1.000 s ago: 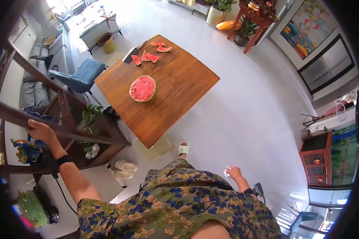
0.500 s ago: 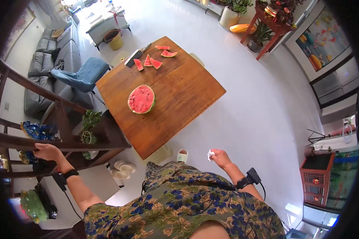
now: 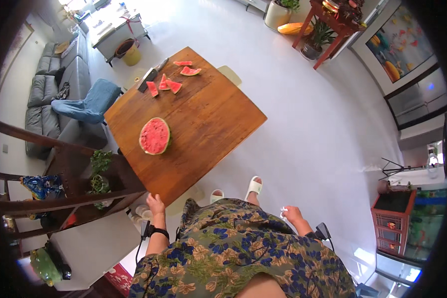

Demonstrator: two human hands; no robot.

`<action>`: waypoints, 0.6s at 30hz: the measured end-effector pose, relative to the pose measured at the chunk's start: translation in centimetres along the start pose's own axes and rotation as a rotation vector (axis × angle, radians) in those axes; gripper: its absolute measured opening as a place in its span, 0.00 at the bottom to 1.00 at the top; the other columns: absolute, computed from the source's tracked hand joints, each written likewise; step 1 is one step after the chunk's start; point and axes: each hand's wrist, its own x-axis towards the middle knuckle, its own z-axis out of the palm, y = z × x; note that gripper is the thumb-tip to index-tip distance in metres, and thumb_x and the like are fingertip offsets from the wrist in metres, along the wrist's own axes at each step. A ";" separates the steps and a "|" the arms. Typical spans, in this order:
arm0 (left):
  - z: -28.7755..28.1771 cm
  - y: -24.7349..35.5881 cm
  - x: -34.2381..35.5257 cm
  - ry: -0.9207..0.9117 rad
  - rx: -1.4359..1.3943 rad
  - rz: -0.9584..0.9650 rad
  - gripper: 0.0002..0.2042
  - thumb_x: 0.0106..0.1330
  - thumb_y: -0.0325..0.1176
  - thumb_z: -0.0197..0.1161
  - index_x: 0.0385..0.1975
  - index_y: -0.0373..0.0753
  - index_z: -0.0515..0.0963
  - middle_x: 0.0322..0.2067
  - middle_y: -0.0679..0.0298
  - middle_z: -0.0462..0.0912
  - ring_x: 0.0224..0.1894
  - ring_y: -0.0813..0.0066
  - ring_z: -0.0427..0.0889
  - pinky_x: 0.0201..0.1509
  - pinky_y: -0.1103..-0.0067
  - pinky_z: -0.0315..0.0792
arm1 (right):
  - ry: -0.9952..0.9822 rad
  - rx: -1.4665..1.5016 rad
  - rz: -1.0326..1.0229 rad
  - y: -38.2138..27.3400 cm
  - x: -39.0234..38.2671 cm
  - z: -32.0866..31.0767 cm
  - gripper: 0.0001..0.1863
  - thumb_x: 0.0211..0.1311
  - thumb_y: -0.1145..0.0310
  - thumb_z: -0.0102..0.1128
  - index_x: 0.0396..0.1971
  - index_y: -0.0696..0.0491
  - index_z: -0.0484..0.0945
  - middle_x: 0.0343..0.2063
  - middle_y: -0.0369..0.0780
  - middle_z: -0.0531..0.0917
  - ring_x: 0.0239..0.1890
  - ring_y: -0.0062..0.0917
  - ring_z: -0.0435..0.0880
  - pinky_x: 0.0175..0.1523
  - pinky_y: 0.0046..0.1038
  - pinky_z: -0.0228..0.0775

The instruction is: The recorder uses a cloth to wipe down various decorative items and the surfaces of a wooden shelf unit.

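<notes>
My left hand (image 3: 156,204) is beside the near corner of the wooden table (image 3: 203,124), fingers loosely bent and apart, with nothing seen in it. Whether it touches the table edge I cannot tell. Away from the table on the right, my right hand (image 3: 294,214) is closed around a crumpled white tissue (image 3: 283,212). A cut watermelon half (image 3: 155,136) rests on the table, red face up. Several watermelon slices (image 3: 174,86) lie toward the far end, near a broad-bladed kitchen knife (image 3: 147,79).
A dark wooden shelf (image 3: 74,198) with potted plants stands close on the left. Beyond it are a blue-draped chair (image 3: 92,102) and a grey sofa (image 3: 74,74). A yellow bin (image 3: 129,53) stands past the table; a red-brown cabinet (image 3: 392,223) is at right.
My left hand has left the shelf and swung right to the table corner. My right hand, still holding the tissue, is lower and farther right. Both my sandalled feet now show.
</notes>
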 end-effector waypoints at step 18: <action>9.3 16.8 -8.5 -0.135 -0.094 0.116 0.23 0.59 0.41 0.54 0.49 0.30 0.63 0.47 0.42 0.67 0.51 0.47 0.65 0.55 0.65 0.60 | 0.124 0.057 -0.027 12.6 11.1 -15.8 0.12 0.38 0.64 0.60 0.27 0.52 0.79 0.25 0.45 0.80 0.32 0.38 0.78 0.39 0.35 0.69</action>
